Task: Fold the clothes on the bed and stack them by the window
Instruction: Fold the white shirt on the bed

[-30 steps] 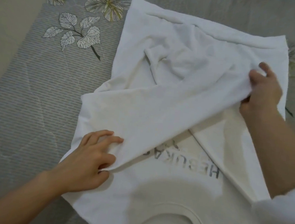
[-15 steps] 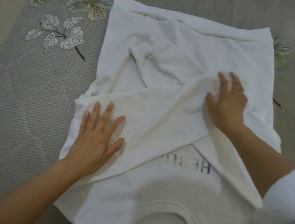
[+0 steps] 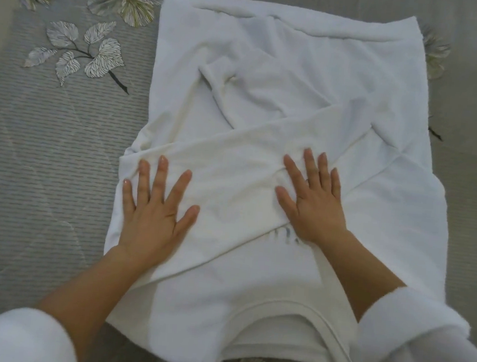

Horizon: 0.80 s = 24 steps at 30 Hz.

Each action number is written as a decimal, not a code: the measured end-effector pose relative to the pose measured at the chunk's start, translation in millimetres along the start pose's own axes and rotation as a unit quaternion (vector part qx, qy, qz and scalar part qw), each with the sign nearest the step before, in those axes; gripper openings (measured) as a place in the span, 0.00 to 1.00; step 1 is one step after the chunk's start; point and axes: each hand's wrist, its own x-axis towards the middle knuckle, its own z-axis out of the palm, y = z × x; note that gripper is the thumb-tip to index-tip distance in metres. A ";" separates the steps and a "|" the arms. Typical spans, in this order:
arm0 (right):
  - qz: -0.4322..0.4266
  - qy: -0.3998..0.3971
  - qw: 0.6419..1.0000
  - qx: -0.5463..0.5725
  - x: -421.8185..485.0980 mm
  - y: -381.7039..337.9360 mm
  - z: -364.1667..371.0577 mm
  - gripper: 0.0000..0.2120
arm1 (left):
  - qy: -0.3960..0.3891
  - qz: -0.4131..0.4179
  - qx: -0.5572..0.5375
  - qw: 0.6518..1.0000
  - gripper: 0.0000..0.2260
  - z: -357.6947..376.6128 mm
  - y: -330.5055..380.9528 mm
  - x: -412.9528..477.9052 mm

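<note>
Shirt [image 3: 312, 80] spread on bed [image 3: 56, 141], sleeve folded across under both palms. Left hand [image 3: 153, 214], right hand [image 3: 314, 204] flat, fingers spread, pressing. Smoothing step; next likely lengthwise fold.

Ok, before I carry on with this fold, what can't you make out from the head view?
Printed lettering on the white top: head view, nearly all covered by the folded sleeve and the right hand.
Collar: head view, its right end is cut off by the bottom edge.
Window, stack, other clothes: outside the frame.
</note>
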 end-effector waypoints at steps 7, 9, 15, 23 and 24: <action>0.003 -0.103 0.995 0.010 -102.6 17.4 -6.2 0.29 | -0.078 0.176 0.025 0.981 0.29 6.4 4.4 -83.7; 0.018 -0.097 0.995 0.026 -147.2 34.0 -11.7 0.29 | -0.104 0.221 0.032 0.969 0.29 12.2 5.2 -117.8; -0.018 -0.124 0.992 -0.006 -263.5 90.3 -8.9 0.45 | -0.129 0.295 0.025 0.946 0.36 14.9 -2.3 -166.3; -0.021 -0.003 0.997 -0.072 -222.1 112.9 0.3 0.38 | 0.004 0.278 0.131 0.952 0.30 -0.4 20.1 -132.8; 0.001 -0.011 0.997 -0.071 -207.6 116.7 -2.4 0.36 | -0.015 0.255 0.123 0.959 0.28 -3.2 22.3 -127.0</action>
